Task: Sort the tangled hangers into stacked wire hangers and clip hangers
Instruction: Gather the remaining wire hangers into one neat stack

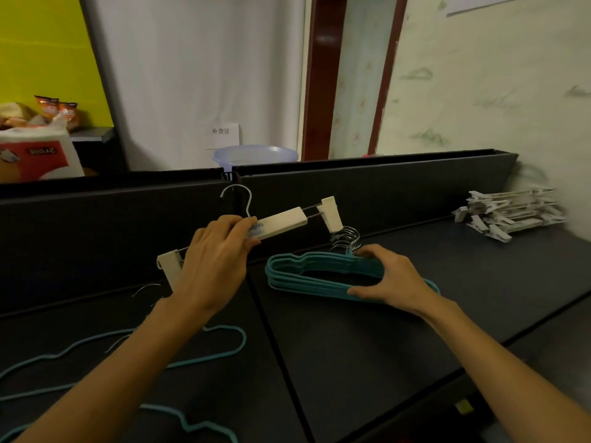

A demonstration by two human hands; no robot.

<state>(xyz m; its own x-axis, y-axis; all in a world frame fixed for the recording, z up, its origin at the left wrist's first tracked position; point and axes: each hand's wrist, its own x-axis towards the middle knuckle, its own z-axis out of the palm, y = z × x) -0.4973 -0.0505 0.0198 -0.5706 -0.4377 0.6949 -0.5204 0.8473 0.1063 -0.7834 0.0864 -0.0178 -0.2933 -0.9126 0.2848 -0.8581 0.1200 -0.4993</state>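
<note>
My left hand (pixel 215 262) grips a cream clip hanger (pixel 281 222) by its bar and holds it tilted above the dark table, its metal hook pointing up. My right hand (pixel 390 277) holds the right part of a stack of teal wire hangers (pixel 303 270) lying on the table, thumb under the front edge and fingers over the back near the chrome hooks (pixel 347 238). A pile of clip hangers (pixel 508 212) lies at the far right. Loose teal wire hangers (pixel 220 351) lie at the near left, partly hidden by my left forearm.
A dark low wall (pixel 383 183) runs along the back of the table (pixel 367 340). Behind it stand a pale blue basin (pixel 256 155), a white curtain and a paper package (pixel 35 155) at the left. The table's right edge drops off near the lower right.
</note>
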